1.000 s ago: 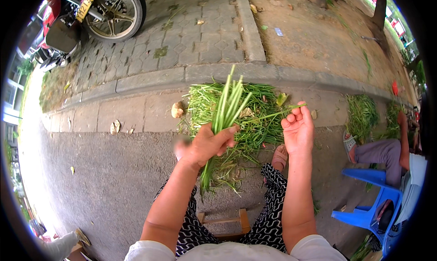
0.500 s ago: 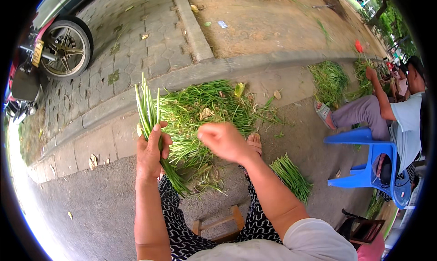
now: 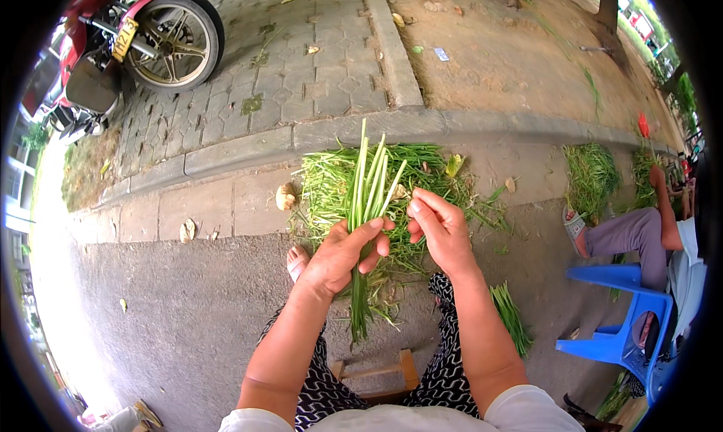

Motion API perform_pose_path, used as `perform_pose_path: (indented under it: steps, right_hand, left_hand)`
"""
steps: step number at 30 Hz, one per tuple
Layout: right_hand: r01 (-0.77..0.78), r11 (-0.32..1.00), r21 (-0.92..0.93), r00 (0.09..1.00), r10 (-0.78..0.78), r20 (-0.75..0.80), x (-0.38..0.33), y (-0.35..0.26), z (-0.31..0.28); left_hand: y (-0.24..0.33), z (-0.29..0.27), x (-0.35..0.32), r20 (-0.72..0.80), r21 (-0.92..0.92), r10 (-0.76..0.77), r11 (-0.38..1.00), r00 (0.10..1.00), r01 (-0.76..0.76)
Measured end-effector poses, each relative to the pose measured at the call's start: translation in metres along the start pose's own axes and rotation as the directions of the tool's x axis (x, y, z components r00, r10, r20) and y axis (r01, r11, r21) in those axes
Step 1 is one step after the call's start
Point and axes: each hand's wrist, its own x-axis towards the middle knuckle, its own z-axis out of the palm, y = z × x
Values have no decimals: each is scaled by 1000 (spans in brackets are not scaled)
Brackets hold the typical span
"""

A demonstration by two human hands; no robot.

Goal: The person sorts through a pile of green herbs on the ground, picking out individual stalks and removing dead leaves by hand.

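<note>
Left hand (image 3: 339, 253): grip is clasping green stalks (image 3: 367, 195) — right hand (image 3: 447, 238): curled, is pinching beside them — contents unclear.

Your left forearm (image 3: 285, 349) and right forearm (image 3: 489, 338) reach forward, slanting inward toward each other. Your left hand (image 3: 343, 253) is curled in a grip, its thumb stretched across toward your right and its fingers bent beneath. Your right hand (image 3: 444, 232) sits just beside it, apart, thumb close to the bent index finger; whether those tips meet is unclear.
</note>
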Motion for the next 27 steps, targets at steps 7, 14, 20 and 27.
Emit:
perform_pose_path:
  steps: [7,14,20,27]
  right_hand:
    - [-144,983,114,982,127,141,1,-5,-2]
    - [-146,981,130,922,88,376,0,-17,3]
    - [-111,984,139,972,79,222,2,-11,0]
    - [-37,829,558,922,244,-301,18,-11,-31]
  left_hand:
    - [2,4,-2,60,19,7,1000,998,-8]
    - [5,5,-6,189,106,13,994,982,-33]
    - [0,4,-4,88,173,23,984,996,-38]
    - [-6,3,-2,23,379,9,925,1000,-17]
